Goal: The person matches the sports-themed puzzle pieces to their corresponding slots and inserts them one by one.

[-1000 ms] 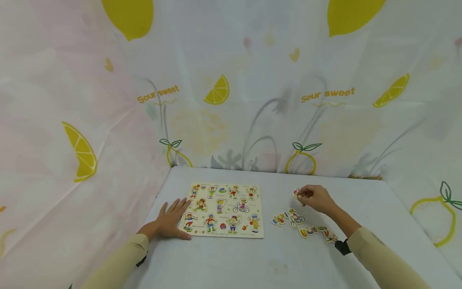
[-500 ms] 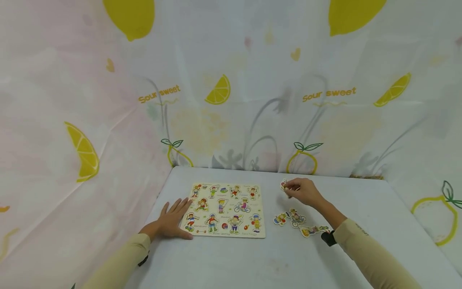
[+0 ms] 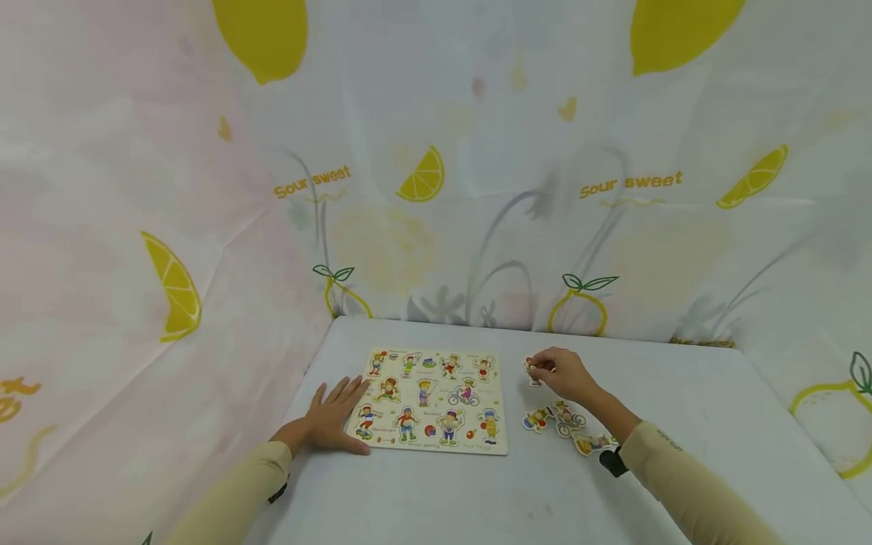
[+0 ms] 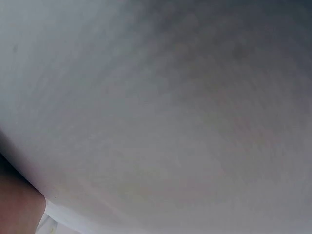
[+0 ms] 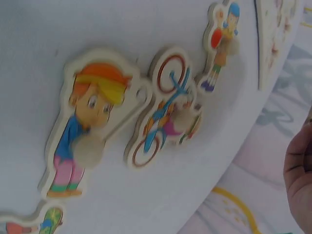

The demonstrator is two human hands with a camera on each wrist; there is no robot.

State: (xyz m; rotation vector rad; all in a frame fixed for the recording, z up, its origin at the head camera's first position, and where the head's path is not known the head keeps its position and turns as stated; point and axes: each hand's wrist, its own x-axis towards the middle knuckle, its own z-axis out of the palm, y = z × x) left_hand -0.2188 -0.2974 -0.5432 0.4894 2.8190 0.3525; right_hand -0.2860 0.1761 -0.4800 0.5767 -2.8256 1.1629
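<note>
Board (image 3: 470, 416): one, pale, printed with sports figures; flat on the table (image 3: 450, 499), left of the loose pieces; left hand (image 3: 334, 416): spread flat at the board's left edge, fingers straight, nothing gripped.

Right hand (image 3: 565, 372): fingers curled, thumb and fingertips closed on one held piece (image 3: 534, 381); piece just right of the board's far half, apart from it, its figure too small to name; whether it touches the table, cannot tell; whether the pinch is on a knob or an edge, cannot tell.

Loose pieces, near side of the right hand: ping-pong piece (image 5: 222, 48), nearest the board; bike piece (image 5: 168, 107), next to the right; fishing piece (image 5: 87, 131), nearer and farther right; skateboard piece (image 5: 34, 222), only partly in view; all on the table, neighbours touching or nearly so.

Step in hand, as judged: one piece taken up, not on the board; next move, as judged: calls for bringing it left over the board, turning it to suit its figure's outline, lowering it level; left hand well placed to steady the board.
</note>
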